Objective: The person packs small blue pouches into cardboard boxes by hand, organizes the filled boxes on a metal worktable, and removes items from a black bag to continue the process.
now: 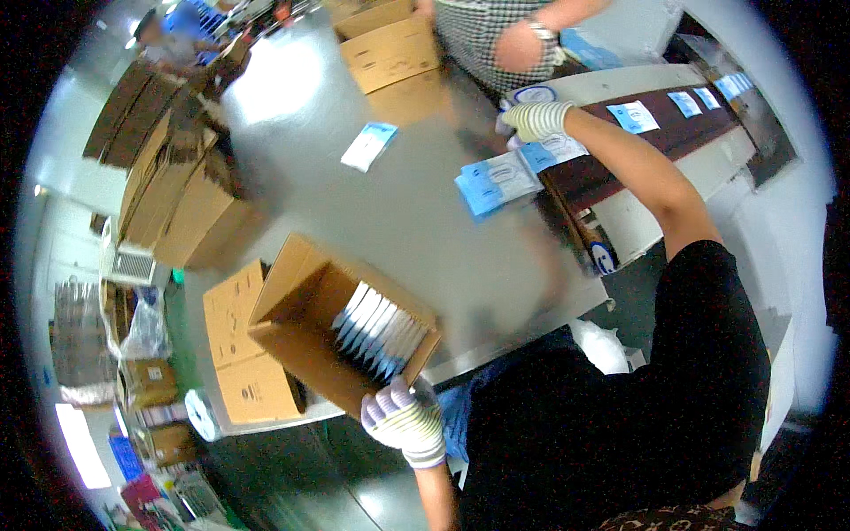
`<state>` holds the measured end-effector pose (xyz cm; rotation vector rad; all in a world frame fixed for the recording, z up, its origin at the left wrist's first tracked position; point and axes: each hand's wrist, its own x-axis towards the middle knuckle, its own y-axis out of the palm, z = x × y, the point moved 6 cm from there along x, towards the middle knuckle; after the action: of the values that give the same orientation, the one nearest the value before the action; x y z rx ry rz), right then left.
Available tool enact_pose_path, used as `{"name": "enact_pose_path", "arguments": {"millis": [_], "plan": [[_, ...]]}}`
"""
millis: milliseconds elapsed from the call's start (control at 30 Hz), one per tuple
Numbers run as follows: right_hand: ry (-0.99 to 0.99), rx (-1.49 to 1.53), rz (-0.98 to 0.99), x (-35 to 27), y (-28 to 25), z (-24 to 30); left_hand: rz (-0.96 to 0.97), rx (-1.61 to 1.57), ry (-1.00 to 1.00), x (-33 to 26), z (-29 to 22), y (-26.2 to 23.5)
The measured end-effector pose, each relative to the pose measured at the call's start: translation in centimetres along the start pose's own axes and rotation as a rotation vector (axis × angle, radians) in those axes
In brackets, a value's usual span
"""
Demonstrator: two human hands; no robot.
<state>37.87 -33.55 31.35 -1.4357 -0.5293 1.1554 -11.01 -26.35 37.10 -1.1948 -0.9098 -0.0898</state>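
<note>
An open cardboard box [297, 341] stands tilted at the table's near edge, with a row of white-and-blue packets [376, 332] on edge inside. My left hand [403, 425], in a striped knit glove, has its fingers hooked over the box's near wall. My right arm reaches out to the conveyor's end. There my gloved right hand [536, 122] is above a flat blue-and-white packet [556, 152]; its fingers are partly hidden and blurred. Beside it, a small overlapping pile of packets [500, 181] lies at the table's edge. A single packet [369, 147] rests farther left.
More packets [633, 116] lie spaced along the dark conveyor belt [611, 168] at the right. Flattened cartons [181, 190] lean at the left, and a folded carton [252, 354] sits beside the box. Across the grey table [372, 226], a co-worker's arm [522, 44] is near another carton [390, 53].
</note>
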Motion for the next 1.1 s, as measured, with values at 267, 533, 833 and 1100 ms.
{"name": "enact_pose_path", "arguments": {"millis": [267, 533, 833, 1100], "plan": [[-0.092, -0.247, 0.407, 6.6, 5.2, 2.3, 0.047, 0.008, -0.029, -0.7, 0.9, 0.6], [-0.209, -0.407, 0.115, -3.5, 8.3, 13.5, 0.074, -0.025, -0.05, -0.7, 0.7, 0.4], [-0.422, 1.011, -0.242, -11.1, 9.3, 18.5, 0.072, -0.081, -0.014, -0.8, 1.1, 0.1], [-0.337, 1.297, -0.49, -4.2, 14.3, 14.0, 0.093, -0.118, 0.012, -0.6, 0.5, 0.2]]}}
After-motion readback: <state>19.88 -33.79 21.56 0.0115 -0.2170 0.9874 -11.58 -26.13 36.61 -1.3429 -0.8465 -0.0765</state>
